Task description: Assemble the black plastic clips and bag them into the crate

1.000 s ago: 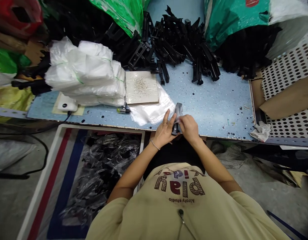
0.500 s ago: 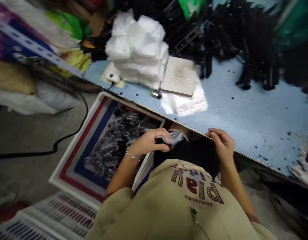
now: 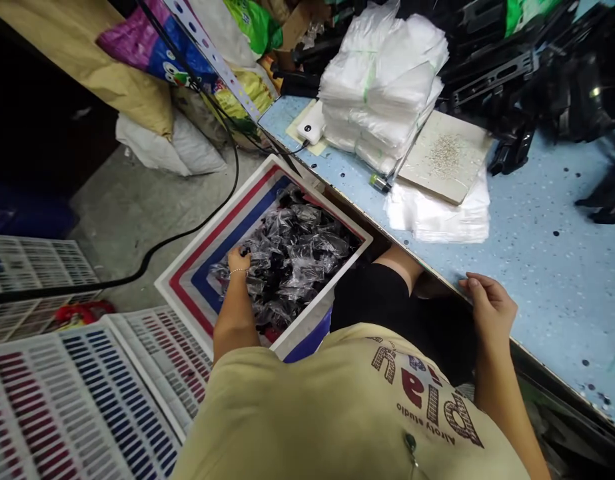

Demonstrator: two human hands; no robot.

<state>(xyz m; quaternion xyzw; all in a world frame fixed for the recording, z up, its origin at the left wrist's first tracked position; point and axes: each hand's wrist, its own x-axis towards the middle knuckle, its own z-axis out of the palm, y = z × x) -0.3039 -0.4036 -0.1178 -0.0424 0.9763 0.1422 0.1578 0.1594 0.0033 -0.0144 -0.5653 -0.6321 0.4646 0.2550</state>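
right hand (image 3: 490, 307) narrow at table (image 3: 532, 220) edge | crate (image 3: 184, 248) — bagged parts (image 3: 307, 250) inside | left hand (image 3: 238, 259) at parts, clear of rim — can't tell grip

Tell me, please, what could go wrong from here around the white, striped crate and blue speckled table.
The beaded bracelet on the left hand could snag the clear plastic bags of black parts in the crate. Tiny pale pieces lie loose on the flat beige board, so a knock might scatter them over the table. The long black cable curves beside the crate and might catch a foot.
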